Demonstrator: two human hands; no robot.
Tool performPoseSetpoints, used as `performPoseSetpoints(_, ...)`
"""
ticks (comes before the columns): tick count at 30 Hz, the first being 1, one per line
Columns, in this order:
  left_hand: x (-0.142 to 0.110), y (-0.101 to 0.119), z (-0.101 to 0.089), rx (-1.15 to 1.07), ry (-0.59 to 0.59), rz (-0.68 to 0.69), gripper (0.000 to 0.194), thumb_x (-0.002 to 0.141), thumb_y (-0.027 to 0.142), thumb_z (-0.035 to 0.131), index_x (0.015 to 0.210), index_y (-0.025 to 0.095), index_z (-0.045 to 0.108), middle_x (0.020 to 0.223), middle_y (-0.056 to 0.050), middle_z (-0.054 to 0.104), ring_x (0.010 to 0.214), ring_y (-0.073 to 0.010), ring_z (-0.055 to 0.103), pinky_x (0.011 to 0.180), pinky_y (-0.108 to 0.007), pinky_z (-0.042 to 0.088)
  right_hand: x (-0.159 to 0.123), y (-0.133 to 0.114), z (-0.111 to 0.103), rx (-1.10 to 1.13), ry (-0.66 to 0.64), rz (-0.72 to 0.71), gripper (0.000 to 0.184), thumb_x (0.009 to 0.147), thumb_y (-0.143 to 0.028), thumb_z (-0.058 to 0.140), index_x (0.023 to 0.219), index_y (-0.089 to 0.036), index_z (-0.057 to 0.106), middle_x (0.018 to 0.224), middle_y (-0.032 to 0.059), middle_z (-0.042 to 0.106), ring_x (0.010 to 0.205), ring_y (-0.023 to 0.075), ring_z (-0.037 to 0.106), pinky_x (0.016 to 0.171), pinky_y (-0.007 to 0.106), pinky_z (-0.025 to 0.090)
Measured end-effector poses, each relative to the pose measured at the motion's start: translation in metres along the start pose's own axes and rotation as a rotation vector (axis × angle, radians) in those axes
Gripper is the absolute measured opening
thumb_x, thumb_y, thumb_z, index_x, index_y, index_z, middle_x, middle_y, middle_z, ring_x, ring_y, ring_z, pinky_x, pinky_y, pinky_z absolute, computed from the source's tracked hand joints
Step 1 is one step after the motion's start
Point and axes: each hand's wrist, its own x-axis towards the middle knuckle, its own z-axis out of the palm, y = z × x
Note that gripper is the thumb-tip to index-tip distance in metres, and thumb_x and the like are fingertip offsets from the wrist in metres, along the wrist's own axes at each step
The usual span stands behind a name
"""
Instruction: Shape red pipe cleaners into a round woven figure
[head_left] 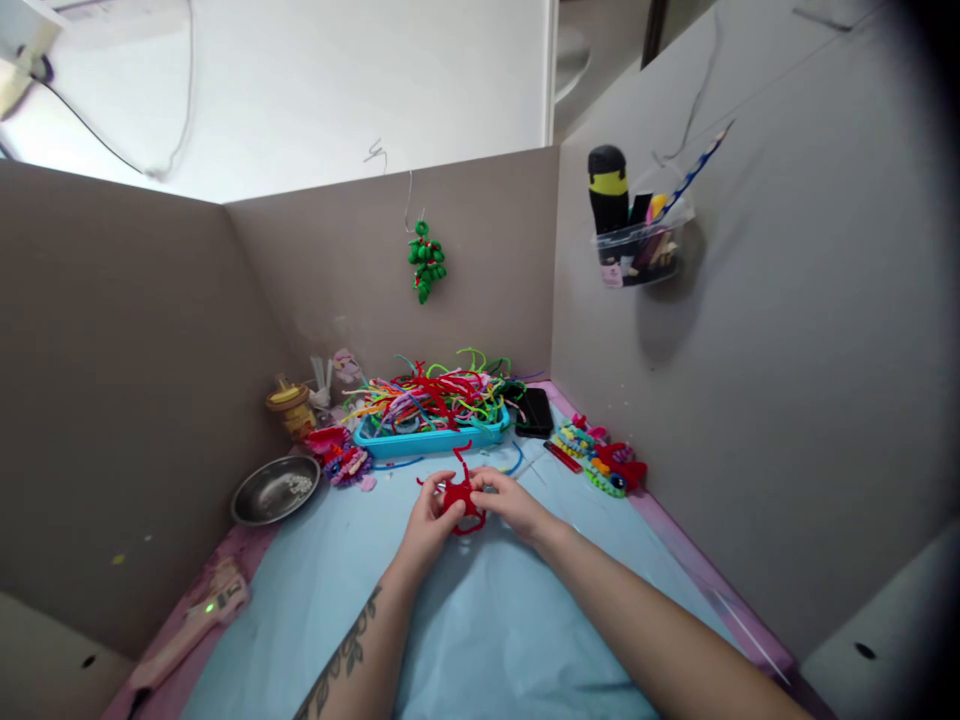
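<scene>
Between both hands, over the blue-covered table, is a red pipe-cleaner piece with a dense middle and loose ends that stick up and loop below. My left hand pinches it from the left, thumb in front. From the right, my right hand grips it with thumb and fingertips. Behind the hands stands a blue tray heaped with multicoloured pipe cleaners. A blue pipe cleaner lies loose in front of the tray.
Left are a metal bowl with small white bits and a pink glue gun. Colourful pipe-cleaner pieces, a red cutter-like tool and a black phone lie right. A plastic holder hangs on the right panel.
</scene>
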Motion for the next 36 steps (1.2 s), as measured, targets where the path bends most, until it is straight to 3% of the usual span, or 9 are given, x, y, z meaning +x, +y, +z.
performPoseSetpoints(4, 0.003, -0.002, -0.001, 0.041, 0.041, 0.029, 0.059, 0.071, 0.036, 0.065, 0.119, 0.017, 0.036, 0.085, -0.006, 0.065, 0.073, -0.0168, 0.062, 0.069, -0.029, 0.046, 0.001, 0.000, 0.002, -0.024, -0.008, -0.025, 0.018, 0.064, -0.031, 0.064, 0.056, -0.017, 0.057, 0.092, 0.0039, 0.054, 0.094, 0.0205, 0.050, 0.089, 0.033, 0.031)
performPoseSetpoints(8, 0.004, -0.001, -0.003, 0.354, 0.364, 0.184, 0.040, 0.072, 0.035, 0.062, 0.107, 0.017, 0.049, 0.093, -0.008, 0.063, 0.085, -0.0186, 0.060, 0.073, -0.030, 0.045, 0.005, 0.006, 0.001, -0.006, 0.060, -0.074, 0.021, 0.067, -0.032, 0.060, 0.054, -0.017, 0.053, 0.082, 0.0020, 0.054, 0.084, 0.0179, 0.050, 0.083, 0.030, 0.034)
performPoseSetpoints(10, 0.001, 0.002, -0.002, 0.523, 0.497, 0.253, 0.029, 0.075, 0.033, 0.059, 0.099, 0.017, 0.054, 0.088, -0.006, 0.063, 0.082, -0.0174, 0.059, 0.072, -0.029, 0.044, 0.008, 0.010, 0.000, 0.015, 0.126, -0.091, 0.023, 0.068, -0.033, 0.060, 0.054, -0.017, 0.052, 0.081, 0.0020, 0.054, 0.084, 0.0179, 0.050, 0.082, 0.030, 0.035)
performPoseSetpoints(13, -0.005, 0.004, 0.004, 0.610, 0.423, 0.298, 0.022, 0.078, 0.031, 0.055, 0.096, 0.018, 0.056, 0.075, -0.002, 0.064, 0.067, -0.0145, 0.059, 0.066, -0.026, 0.045, 0.009, 0.013, 0.000, 0.057, 0.191, -0.099, 0.025, 0.068, -0.038, 0.061, 0.056, -0.018, 0.052, 0.082, 0.0026, 0.056, 0.084, 0.0185, 0.051, 0.080, 0.031, 0.037)
performPoseSetpoints(17, -0.010, 0.003, 0.015, 0.611, 0.289, 0.279, 0.032, 0.078, 0.029, 0.056, 0.108, 0.020, 0.057, 0.085, -0.003, 0.069, 0.072, -0.0153, 0.063, 0.065, -0.025, 0.047, 0.007, 0.015, 0.006, 0.085, 0.192, -0.081, 0.030, 0.067, -0.046, 0.062, 0.059, -0.018, 0.054, 0.076, 0.0022, 0.058, 0.081, 0.0189, 0.052, 0.077, 0.031, 0.039)
performPoseSetpoints(22, -0.009, 0.001, 0.016, 0.632, 0.319, 0.287, 0.029, 0.077, 0.032, 0.058, 0.102, 0.020, 0.065, 0.091, -0.006, 0.070, 0.071, -0.0157, 0.063, 0.057, -0.023, 0.047, 0.003, 0.016, 0.014, 0.085, 0.180, -0.087, 0.031, 0.068, -0.047, 0.062, 0.060, -0.018, 0.054, 0.078, 0.0028, 0.059, 0.082, 0.0185, 0.053, 0.077, 0.030, 0.040)
performPoseSetpoints(27, -0.009, 0.001, 0.012, 0.690, 0.341, 0.384, 0.025, 0.075, 0.033, 0.061, 0.096, 0.021, 0.068, 0.083, -0.005, 0.069, 0.064, -0.0142, 0.059, 0.064, -0.026, 0.048, 0.002, 0.020, 0.016, 0.064, 0.211, -0.115, 0.030, 0.069, -0.045, 0.062, 0.060, -0.018, 0.054, 0.084, 0.0038, 0.058, 0.085, 0.0185, 0.052, 0.082, 0.031, 0.039)
performPoseSetpoints(36, -0.008, 0.000, 0.008, 0.680, 0.347, 0.368, 0.022, 0.078, 0.033, 0.058, 0.093, 0.022, 0.070, 0.074, -0.004, 0.066, 0.062, -0.0152, 0.057, 0.062, -0.027, 0.047, 0.003, 0.025, 0.017, 0.058, 0.226, -0.109, 0.030, 0.067, -0.047, 0.065, 0.063, -0.017, 0.059, 0.099, 0.0075, 0.057, 0.097, 0.0210, 0.051, 0.090, 0.034, 0.036)
